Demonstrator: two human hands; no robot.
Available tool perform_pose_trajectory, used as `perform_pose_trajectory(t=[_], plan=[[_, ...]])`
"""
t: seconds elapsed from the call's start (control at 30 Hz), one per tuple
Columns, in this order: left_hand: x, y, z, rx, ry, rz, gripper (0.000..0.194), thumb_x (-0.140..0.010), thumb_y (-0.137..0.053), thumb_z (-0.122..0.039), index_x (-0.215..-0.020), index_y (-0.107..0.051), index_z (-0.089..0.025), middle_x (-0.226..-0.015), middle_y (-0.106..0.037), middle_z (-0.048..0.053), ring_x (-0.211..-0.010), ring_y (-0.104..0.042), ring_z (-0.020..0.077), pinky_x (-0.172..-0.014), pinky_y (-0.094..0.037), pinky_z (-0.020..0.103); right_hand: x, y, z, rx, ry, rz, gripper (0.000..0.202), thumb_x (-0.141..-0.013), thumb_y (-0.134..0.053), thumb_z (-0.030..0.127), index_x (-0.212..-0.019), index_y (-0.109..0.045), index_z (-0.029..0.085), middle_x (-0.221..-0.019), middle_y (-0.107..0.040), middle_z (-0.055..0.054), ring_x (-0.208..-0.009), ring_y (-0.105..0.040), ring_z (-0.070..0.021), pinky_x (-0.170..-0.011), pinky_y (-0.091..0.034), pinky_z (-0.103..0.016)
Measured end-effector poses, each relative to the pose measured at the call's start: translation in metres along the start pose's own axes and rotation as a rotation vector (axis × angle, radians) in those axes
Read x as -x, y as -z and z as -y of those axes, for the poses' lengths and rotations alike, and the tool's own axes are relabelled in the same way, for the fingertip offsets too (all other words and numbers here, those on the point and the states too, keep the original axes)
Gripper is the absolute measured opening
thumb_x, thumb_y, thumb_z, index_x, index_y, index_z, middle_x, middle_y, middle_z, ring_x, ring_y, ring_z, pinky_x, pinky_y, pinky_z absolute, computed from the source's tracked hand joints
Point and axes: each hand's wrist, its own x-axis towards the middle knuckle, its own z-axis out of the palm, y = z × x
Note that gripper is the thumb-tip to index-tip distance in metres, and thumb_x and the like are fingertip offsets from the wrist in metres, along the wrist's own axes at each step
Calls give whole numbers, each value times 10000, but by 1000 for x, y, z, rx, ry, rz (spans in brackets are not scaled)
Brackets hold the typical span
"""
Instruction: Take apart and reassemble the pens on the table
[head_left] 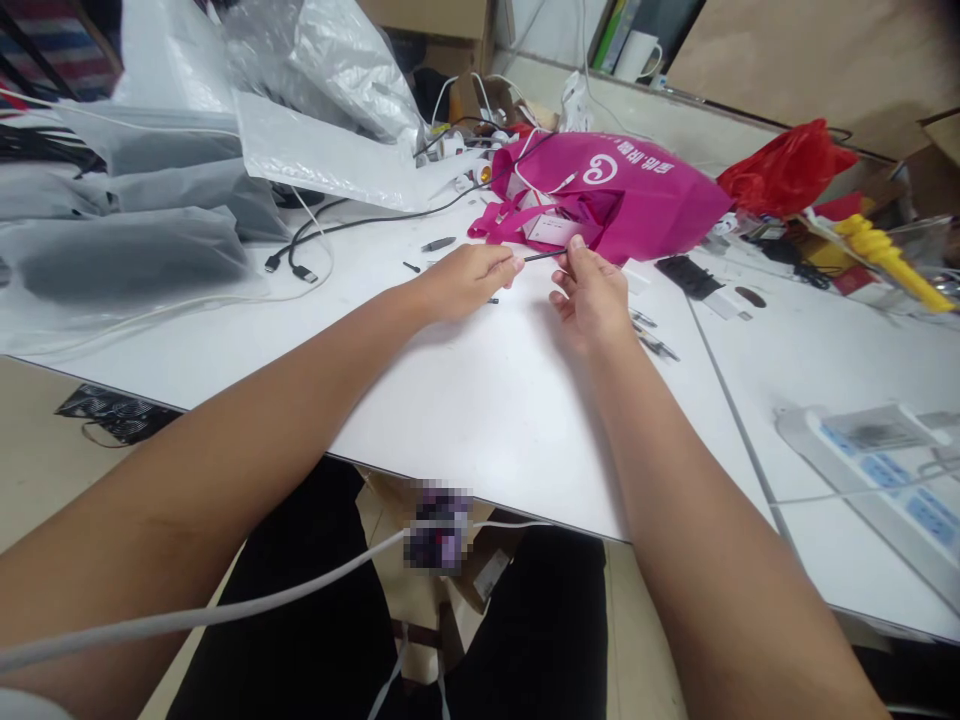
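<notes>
Nearest you, a white cable (247, 605) crosses below the front edge of the bench (480, 420), over a brown paper bag (420, 590) that sits under that edge. Your two forearms reach out over the bare white top toward its middle.

Your left hand (469, 280) is curled, its fingertips pinched on one end of a thin black rod (541, 257). Your right hand (592, 300) faces it, thumb and fingers closed on the other end, so the rod spans the small gap between both hands just above the bench surface. It may be a cable tie or a thin probe; it is too fine to tell.

Just right of your right hand lie a few small dark metal parts (654, 340). At the right edge of the bench rests a white power strip (877, 470).

Just beyond your hands lies a magenta bag (637, 195), its handles toward you. To its left, black USB cables (300, 265) trail over the top, and grey plastic-wrapped packets (127, 250) pile at the left edge. Toward the far right corner sit a red plastic bag (784, 170) and a yellow coiled piece (885, 255). A white mug (637, 55) stands at the far edge.
</notes>
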Motion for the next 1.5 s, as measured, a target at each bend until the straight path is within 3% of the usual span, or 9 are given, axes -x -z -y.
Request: perform_pose_trajectory(t=[0.33, 0.63, 0.73, 0.9, 1.1, 1.23, 1.37, 1.5], plan=[[0, -5, -7, -29, 17, 32, 269, -1149, -562, -372, -923, -611, -234, -885, -653, 30, -878, -611, 219, -856, -430, 357, 16, -12, 14, 15, 28, 103, 641, -860, -833, 910, -967, -685, 296, -994, -750, -45, -979, -733, -216, -700, -560, -315], [1, -14, -12, 154, 12, 34, 293, -1152, -595, -337, -882, -589, -223, -833, -606, 9, -795, -555, 176, -786, -426, 343, 23, -11, 19, 25, -8, 181, 620, -907, -824, 902, -995, -704, 300, -1015, -781, -47, -1052, -768, -240, -773, -604, -335], [4, -14, -20, 319, 80, 105, 372, -1173, -596, -464, -880, -549, -239, -759, -521, -11, -655, -467, 144, -665, -395, 330, 23, -9, 21, 4, -7, 198, 611, -909, -842, 885, -959, -685, 296, -995, -783, -42, -1018, -768, -233, -782, -611, -342], [4, -12, -28, 556, 211, 229, 546, -1132, -545, -765, -888, -511, -278, -688, -325, -57, -508, -254, 111, -510, -238, 318, 22, -6, 24, 36, -18, 210, 575, -945, -831, 857, -959, -697, 298, -926, -776, -37, -1014, -779, -243, -779, -618, -346], [3, -12, -25, 529, 208, 251, 644, -1056, -537, -897, -857, -506, -286, -683, -315, -44, -510, -267, 124, -515, -240, 343, 25, -12, 26, 37, 3, 232, 618, -931, -825, 877, -878, -640, 290, -782, -679, -17, -867, -737, -220, -721, -565, -340], [5, -12, -25, 536, 218, 267, 571, -1071, -578, -816, -885, -522, -279, -713, -365, -26, -526, -293, 127, -546, -258, 353, 26, -15, 26, 12, 4, 221, 684, -896, -817, 925, -811, -570, 292, -731, -623, -12, -784, -680, -207, -656, -516, -335], [6, -13, -27, 574, 221, 244, 463, -1106, -590, -680, -897, -510, -274, -725, -351, -36, -526, -252, 111, -545, -230, 339, 25, -12, 26, 42, -7, 230, 702, -876, -787, 964, -827, -551, 304, -783, -640, -27, -849, -685, -225, -654, -514, -346], [6, -14, -27, 584, 229, 218, 440, -1116, -589, -641, -888, -506, -274, -714, -353, -43, -519, -263, 114, -544, -247, 332, 23, -10, 24, 79, -7, 227, 693, -875, -760, 983, -874, -594, 309, -830, -671, -41, -918, -708, -248, -691, -535, -365]])
